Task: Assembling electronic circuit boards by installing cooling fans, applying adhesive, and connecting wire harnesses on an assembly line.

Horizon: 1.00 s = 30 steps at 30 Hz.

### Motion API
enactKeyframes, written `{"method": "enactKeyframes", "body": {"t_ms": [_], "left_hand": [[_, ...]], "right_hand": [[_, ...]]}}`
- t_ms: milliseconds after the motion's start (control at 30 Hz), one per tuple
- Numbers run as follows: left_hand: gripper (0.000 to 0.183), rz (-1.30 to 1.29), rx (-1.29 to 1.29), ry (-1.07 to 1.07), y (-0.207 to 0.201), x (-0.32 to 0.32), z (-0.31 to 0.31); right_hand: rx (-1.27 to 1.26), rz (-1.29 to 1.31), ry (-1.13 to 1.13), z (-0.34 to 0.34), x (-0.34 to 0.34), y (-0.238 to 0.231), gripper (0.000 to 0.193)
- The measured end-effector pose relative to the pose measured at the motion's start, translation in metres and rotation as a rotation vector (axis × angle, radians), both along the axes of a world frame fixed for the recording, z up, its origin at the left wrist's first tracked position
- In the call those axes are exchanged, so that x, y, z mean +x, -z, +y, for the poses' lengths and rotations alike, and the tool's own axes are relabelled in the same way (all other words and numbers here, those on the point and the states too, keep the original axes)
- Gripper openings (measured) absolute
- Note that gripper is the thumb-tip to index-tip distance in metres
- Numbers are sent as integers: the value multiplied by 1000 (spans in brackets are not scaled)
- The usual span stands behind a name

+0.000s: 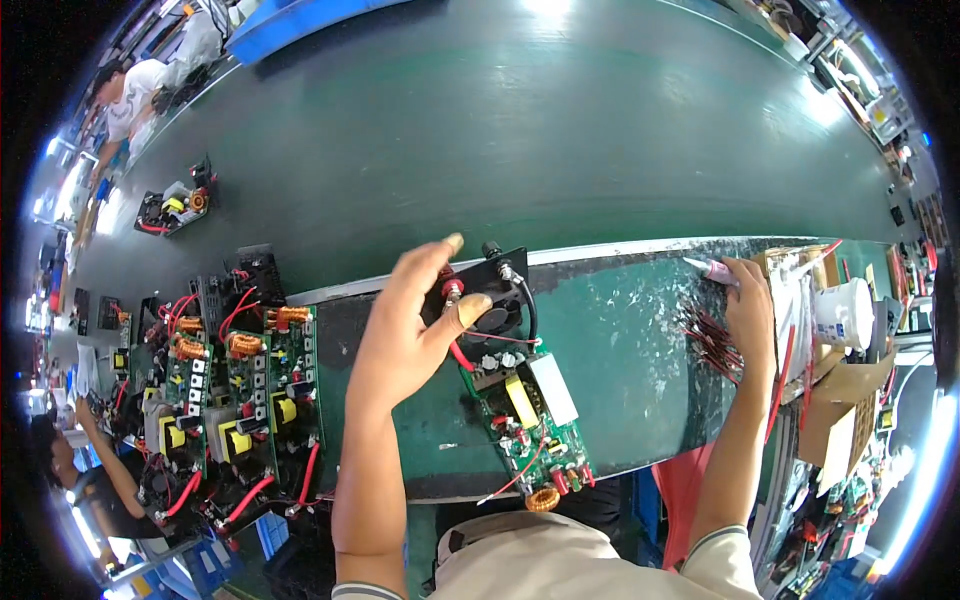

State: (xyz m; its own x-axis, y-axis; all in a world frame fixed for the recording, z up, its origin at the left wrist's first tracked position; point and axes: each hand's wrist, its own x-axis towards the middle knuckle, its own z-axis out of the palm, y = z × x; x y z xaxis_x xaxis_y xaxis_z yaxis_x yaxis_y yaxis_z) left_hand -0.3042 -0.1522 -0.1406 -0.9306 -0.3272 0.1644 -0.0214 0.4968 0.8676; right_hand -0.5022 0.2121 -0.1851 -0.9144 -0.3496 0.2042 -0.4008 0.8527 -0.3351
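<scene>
In front of me lies a green circuit board (535, 410) with yellow, white and black parts, and a copper-wound coil at its near end. A black end panel (510, 265) stands at its far end, with a fan, a red terminal and a black one. My left hand (405, 325) grips that panel's left side, thumb on the near face by the red terminal and fingers beyond its top. My right hand (748, 310) is closed around a small tube with a pale pointed nozzle (712, 269), apart from the board. Beneath that hand lies a bundle of dark red wires (708, 340).
Several similar board assemblies (240, 380) stand in rows at left. Another small assembly (178, 205) sits on the dark green belt (560, 140). At right are a white tub (842, 313) and a cardboard box (835, 430). A blue bin (290, 28) lies far left; two people work at left.
</scene>
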Motion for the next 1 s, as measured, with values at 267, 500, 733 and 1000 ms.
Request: {"method": "enactKeyframes", "body": {"t_ms": [267,500,733,1000], "left_hand": [[40,208,10,198,16,11,3],[42,226,-100,227,10,21,5],[40,254,-119,237,17,21,1],[63,196,-184,65,13,10,17]], "right_hand": [[64,86,118,-10,9,9,41],[129,149,127,-13,8,18,43],[105,159,115,-15,9,20,43],[57,166,165,8,7,12,35]]}}
